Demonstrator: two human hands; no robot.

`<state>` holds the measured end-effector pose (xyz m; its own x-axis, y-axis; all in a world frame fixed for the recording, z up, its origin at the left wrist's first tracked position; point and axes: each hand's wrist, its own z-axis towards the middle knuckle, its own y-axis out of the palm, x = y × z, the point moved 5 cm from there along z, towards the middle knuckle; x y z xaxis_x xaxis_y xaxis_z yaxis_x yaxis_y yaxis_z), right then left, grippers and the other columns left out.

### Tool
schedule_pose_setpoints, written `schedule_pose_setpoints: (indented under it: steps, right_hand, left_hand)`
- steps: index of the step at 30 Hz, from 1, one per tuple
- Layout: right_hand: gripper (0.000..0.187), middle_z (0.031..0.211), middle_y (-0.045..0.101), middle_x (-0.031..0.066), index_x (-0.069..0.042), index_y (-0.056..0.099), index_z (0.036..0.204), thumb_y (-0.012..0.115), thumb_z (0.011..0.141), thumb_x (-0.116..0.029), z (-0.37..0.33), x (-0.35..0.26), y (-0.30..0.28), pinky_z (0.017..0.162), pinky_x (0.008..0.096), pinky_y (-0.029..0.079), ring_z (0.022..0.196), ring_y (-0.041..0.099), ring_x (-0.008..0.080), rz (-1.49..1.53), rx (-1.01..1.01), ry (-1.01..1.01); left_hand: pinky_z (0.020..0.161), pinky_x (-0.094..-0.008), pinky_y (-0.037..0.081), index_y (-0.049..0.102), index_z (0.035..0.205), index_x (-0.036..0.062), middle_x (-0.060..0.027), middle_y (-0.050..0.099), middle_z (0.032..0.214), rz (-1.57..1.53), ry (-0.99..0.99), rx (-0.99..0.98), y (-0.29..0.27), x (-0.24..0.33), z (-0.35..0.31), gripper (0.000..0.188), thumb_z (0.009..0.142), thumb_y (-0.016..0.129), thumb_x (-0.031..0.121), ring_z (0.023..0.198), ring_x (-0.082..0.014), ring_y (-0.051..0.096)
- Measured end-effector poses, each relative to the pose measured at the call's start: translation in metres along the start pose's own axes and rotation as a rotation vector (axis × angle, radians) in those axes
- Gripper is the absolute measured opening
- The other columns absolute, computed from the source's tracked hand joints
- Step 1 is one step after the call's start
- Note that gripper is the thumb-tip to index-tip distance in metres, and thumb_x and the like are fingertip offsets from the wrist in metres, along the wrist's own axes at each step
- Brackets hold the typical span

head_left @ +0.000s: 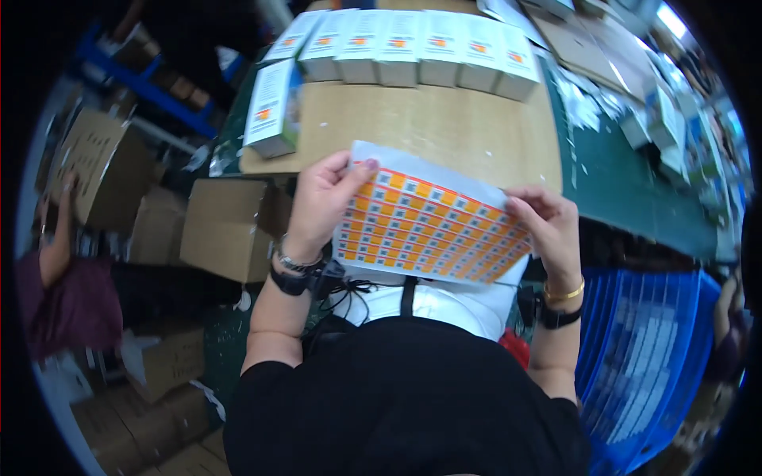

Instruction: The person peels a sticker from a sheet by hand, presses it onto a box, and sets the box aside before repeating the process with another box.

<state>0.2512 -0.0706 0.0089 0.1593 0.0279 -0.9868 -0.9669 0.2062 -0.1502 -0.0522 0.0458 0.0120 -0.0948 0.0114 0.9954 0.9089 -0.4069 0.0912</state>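
Note:
Between my two hands is a sheet of stickers (429,222), a pale backing covered in rows of small orange labels with dark square codes. My left hand (327,194) pinches its upper left corner, thumb on the front. At the upper right corner my right hand (546,222) grips the edge between thumb and fingers. The sheet hangs tilted over my lap, at the near edge of a wooden board (421,119). Along the board's far side stands a row of white boxes (397,47), each bearing an orange sticker. One more white box (272,107) sits at the board's left.
A blue crate (643,365) holding pale items is at my right. Cardboard cartons (222,226) stand to the left, near another person's arm (62,230). More boxes (663,119) and paper scraps lie on the green table (627,202) at right.

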Motion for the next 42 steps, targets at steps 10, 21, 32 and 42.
schedule_pose_setpoints:
  steps: [10,21,32,42]
  right_hand:
    - [0.017,0.095,0.076,0.0049,0.002,0.076,0.111,0.073,0.098,-0.009,-0.012,-0.002,-0.018,0.077,0.0225,0.058,0.085,0.070,0.0075,0.155,-0.099,-0.030]
    - [0.018,0.093,0.075,0.0031,0.002,0.076,0.110,0.074,0.098,-0.010,-0.016,0.004,-0.042,0.075,0.0221,0.057,0.084,0.069,0.0066,0.105,-0.029,0.027]
    - [0.019,0.109,0.070,0.0114,-0.001,0.076,0.107,0.079,0.088,-0.001,-0.025,-0.051,-0.041,0.077,0.0245,0.055,0.091,0.067,0.0132,-0.505,0.415,-0.472]
    - [0.026,0.129,0.063,0.0108,-0.004,0.077,0.108,0.083,0.083,0.000,-0.021,-0.042,0.044,0.075,0.0262,0.056,0.093,0.067,0.0165,-0.430,0.229,-0.615]
  left_hand:
    - [0.081,-0.0217,0.053,0.069,0.115,-0.0046,-0.0061,0.076,0.104,-0.087,0.018,-0.053,0.015,-0.016,0.000,0.019,0.103,0.067,0.010,0.089,-0.0075,0.069]
    - [0.083,-0.0233,0.053,0.069,0.115,-0.0036,-0.0059,0.075,0.103,-0.099,-0.044,-0.177,0.034,-0.022,0.010,0.018,0.102,0.068,0.008,0.090,-0.0080,0.068]
    - [0.086,-0.0251,0.054,0.065,0.114,-0.0008,-0.0056,0.073,0.107,-0.218,0.045,-0.123,0.056,-0.009,0.028,0.015,0.104,0.066,0.010,0.096,-0.0083,0.067]
    - [0.089,-0.0264,0.053,0.061,0.113,0.0032,-0.0054,0.072,0.107,-0.199,0.029,-0.224,0.071,-0.011,0.003,0.018,0.107,0.064,0.020,0.099,-0.0077,0.066]
